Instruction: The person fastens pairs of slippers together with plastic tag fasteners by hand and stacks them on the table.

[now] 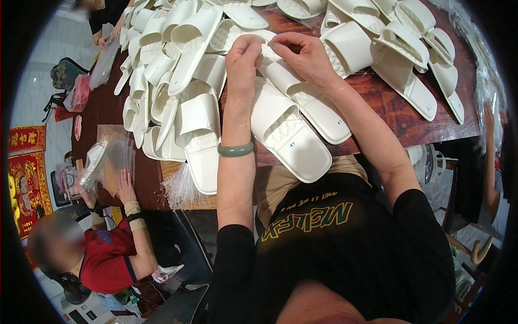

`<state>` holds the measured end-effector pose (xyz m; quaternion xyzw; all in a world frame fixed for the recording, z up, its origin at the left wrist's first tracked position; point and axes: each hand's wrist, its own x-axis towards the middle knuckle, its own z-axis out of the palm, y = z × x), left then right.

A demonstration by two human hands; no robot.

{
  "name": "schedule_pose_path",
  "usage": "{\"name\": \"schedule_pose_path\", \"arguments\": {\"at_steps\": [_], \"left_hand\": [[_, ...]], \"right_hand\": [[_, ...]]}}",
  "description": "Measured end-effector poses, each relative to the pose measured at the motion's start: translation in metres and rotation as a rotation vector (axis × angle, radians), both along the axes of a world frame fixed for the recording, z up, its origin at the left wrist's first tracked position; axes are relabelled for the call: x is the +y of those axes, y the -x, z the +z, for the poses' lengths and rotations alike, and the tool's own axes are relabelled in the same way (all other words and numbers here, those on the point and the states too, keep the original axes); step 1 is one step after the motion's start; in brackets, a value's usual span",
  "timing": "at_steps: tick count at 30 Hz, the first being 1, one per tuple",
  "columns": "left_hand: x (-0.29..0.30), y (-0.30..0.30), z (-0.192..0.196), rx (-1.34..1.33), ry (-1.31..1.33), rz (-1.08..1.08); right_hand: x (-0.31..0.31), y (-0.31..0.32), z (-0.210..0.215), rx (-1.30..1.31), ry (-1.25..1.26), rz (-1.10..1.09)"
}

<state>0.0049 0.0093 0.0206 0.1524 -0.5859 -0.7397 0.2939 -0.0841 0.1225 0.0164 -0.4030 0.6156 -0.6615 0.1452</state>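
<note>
My left hand and my right hand meet above a pair of white slide slippers lying side by side at the near table edge. Both hands pinch something small and white between the fingertips at the slippers' far end; what it is cannot be told. A green bangle sits on my left wrist.
Heaps of white slippers cover the dark wooden table, more at the far right. A bundle of thin clear plastic ties lies at the near edge. A person in red at the left handles a slipper in a clear bag.
</note>
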Motion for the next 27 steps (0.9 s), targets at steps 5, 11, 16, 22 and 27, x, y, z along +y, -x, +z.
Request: {"name": "schedule_pose_path", "arguments": {"at_steps": [5, 11, 16, 22, 27], "left_hand": [[0.0033, 0.0007, -0.0008, -0.001, 0.019, 0.02], [0.0019, 0.002, -0.0071, -0.022, 0.212, 0.077], [0.0043, 0.0044, -0.0065, -0.015, 0.424, 0.129], [0.0044, 0.0025, -0.006, -0.062, 0.439, 0.133], [0.0064, 0.0055, -0.0073, -0.046, 0.411, 0.158]], "right_hand": [[-0.0005, 0.0015, -0.0031, -0.018, -0.015, -0.009], [-0.0022, 0.0007, -0.0029, 0.005, -0.019, -0.042], [-0.0038, 0.0037, -0.0068, 0.031, -0.021, -0.126], [-0.0007, 0.0037, -0.0015, 0.002, -0.098, -0.121], [-0.0053, 0.0049, -0.0088, 0.125, 0.012, -0.164]]}}
